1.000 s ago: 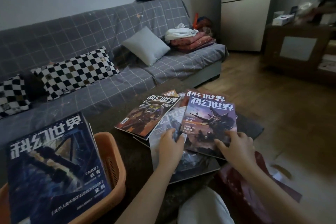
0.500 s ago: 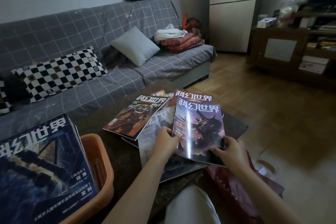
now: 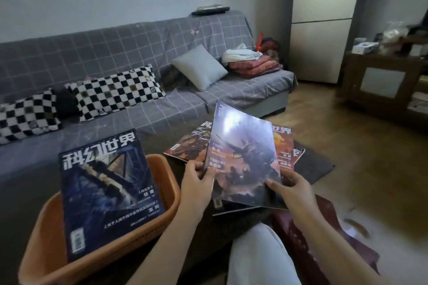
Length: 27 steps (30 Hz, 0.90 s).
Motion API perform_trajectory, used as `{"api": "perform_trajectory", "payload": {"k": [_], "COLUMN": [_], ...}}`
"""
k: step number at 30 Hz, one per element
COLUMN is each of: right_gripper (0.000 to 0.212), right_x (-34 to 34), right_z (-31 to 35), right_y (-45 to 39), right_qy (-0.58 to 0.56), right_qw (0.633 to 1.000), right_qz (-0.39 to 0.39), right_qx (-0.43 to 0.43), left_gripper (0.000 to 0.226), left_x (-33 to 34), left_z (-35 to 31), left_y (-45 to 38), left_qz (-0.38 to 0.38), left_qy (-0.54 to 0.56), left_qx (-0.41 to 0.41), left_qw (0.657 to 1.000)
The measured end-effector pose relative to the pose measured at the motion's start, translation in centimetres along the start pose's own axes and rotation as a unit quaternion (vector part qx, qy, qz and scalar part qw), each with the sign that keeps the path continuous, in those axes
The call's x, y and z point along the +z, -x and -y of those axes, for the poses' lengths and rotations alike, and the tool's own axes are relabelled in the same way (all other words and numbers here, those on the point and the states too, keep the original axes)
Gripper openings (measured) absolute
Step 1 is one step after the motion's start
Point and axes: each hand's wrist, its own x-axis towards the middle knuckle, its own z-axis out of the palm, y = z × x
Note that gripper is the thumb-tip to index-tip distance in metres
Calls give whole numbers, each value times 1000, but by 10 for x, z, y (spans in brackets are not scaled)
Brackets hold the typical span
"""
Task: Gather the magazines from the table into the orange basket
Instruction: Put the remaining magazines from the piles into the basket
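Forearms reach forward from me; my left hand (image 3: 196, 183) and right hand (image 3: 294, 188) pinch the purple magazine's (image 3: 243, 159) lower corners, tilting it above the table pile (image 3: 283, 143). Beside them, the orange basket (image 3: 44, 233) holds a blue magazine (image 3: 104, 192).

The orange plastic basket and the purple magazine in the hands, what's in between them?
In the head view, only the left hand and bare dark tabletop lie between the orange plastic basket and purple magazine.
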Motion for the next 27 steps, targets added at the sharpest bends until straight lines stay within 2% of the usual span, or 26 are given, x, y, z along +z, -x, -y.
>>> {"api": "perform_trajectory", "payload": {"k": [3,5,8,11,14,16,19,23,27], "right_gripper": [42,38,43,44,39,45,53,56,51], "right_x": [29,50,85,119,151,170,197,225,240], "right_z": [17,28,40,46,46,45,43,38,31], "right_y": [9,17,29,40,48,52,57,59,59], "right_qy": [-11,-13,-1,8,35,48,101,137,194], "right_qw": [999,996,989,985,978,971,960,942,925], "right_qz": [48,86,147,172,204,227,248,276,274], "right_qx": [6,6,-9,-18,-40,-52,-82,-130,-175], "left_gripper": [13,12,8,16,13,10,9,11,15], "left_x": [-40,-68,-107,-139,-166,-182,-202,-219,-226], "left_z": [-3,-4,-1,5,13,21,35,51,58], "left_y": [11,17,24,29,37,40,41,37,40], "left_qz": [-39,-77,-117,-150,-188,-217,-253,-254,-272], "left_qy": [33,23,22,27,36,36,12,-21,-119], "left_qx": [3,16,9,-9,-29,-46,-52,-78,-91], "left_qw": [999,997,993,988,981,975,966,964,951]}}
